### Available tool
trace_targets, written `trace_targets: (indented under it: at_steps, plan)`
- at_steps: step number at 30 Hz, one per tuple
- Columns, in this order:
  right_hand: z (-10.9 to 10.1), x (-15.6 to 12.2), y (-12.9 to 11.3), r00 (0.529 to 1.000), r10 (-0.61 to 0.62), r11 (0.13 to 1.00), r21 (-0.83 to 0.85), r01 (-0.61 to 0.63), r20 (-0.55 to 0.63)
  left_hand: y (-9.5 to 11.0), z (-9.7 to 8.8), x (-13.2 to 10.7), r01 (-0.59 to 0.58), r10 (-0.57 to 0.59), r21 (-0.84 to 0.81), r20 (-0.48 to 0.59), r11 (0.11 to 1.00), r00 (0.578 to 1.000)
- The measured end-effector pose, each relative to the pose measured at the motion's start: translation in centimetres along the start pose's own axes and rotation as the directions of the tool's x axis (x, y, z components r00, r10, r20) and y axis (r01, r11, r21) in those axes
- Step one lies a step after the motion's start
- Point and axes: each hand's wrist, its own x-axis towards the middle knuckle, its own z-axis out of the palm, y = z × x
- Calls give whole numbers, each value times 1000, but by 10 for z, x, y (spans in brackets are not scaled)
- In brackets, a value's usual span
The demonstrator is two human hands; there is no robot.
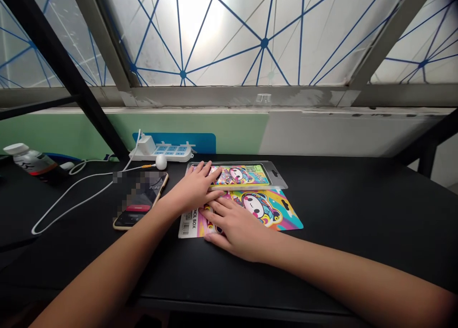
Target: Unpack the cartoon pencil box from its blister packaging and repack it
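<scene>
My left hand (195,187) lies with fingers spread over the left part of a clear plastic blister pack (274,178), which holds a colourful pencil box (238,174) with a cartoon character on it. Nearer to me, a printed backing card (291,218) with the same kind of character rests flat on the black table; "NCIL BOX" and a barcode show at its left end. My right hand (238,228) is laid flat on this card, fingers pointing left and apart. Both hands cover part of the prints, and their fingertips come close together near the pack's front edge.
A phone (138,206) lies left of my left hand, with a white cable (71,199) looping beside it. Behind stand a power strip (171,151) and a small white round object (161,162). A bottle (34,162) is at far left. Black frame bars (67,75) rise at the table's sides.
</scene>
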Motion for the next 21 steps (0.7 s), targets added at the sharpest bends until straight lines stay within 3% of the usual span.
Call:
trace_targets:
  at_steps: [5,14,21]
  plan:
    - [2,-5,1,999,-12,999,46,10,40,-3,3,-5,-38,38,21,-2,999,999]
    - [4,3,5,994,-89,995,42,92,-59,6,-5,-10,-61,62,-57,5,997,998]
    - [-4,8,13,943,-245,957,-214,198,-225,-1,-1,-5,-17,3,-147,-91,989,996]
